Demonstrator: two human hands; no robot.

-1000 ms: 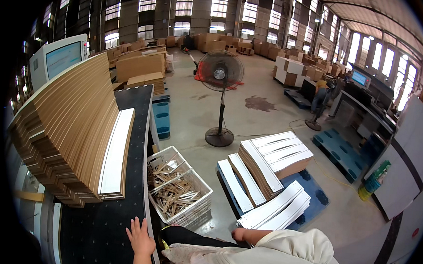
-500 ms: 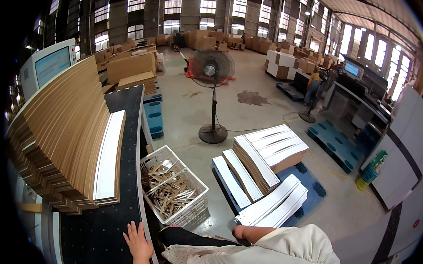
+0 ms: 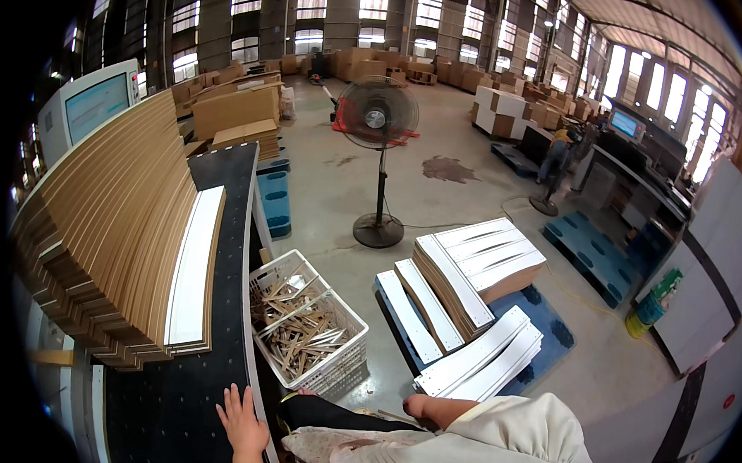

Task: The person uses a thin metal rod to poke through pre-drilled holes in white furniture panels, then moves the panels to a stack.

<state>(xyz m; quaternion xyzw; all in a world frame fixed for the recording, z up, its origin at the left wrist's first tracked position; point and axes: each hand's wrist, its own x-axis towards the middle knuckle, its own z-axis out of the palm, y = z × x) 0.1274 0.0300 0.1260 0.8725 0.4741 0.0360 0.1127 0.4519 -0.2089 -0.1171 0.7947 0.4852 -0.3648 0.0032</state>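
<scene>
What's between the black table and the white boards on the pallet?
The head view shows a white crate of scraps, then floor, between the black table and the white boards.

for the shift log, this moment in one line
left hand: open on black studded table | right hand: near white curved boards

The viewpoint shifted slightly. Over the first half second, the standing fan (image 3: pixel 376 118), the white plastic crate (image 3: pixel 350 359) and the stacked white panels (image 3: pixel 469 261) slid left and a little upward within the view. Over the next half second they drifted slightly back to the right and rose a touch more, ending somewhat left of and higher than where they had appeared one second earlier.
</scene>
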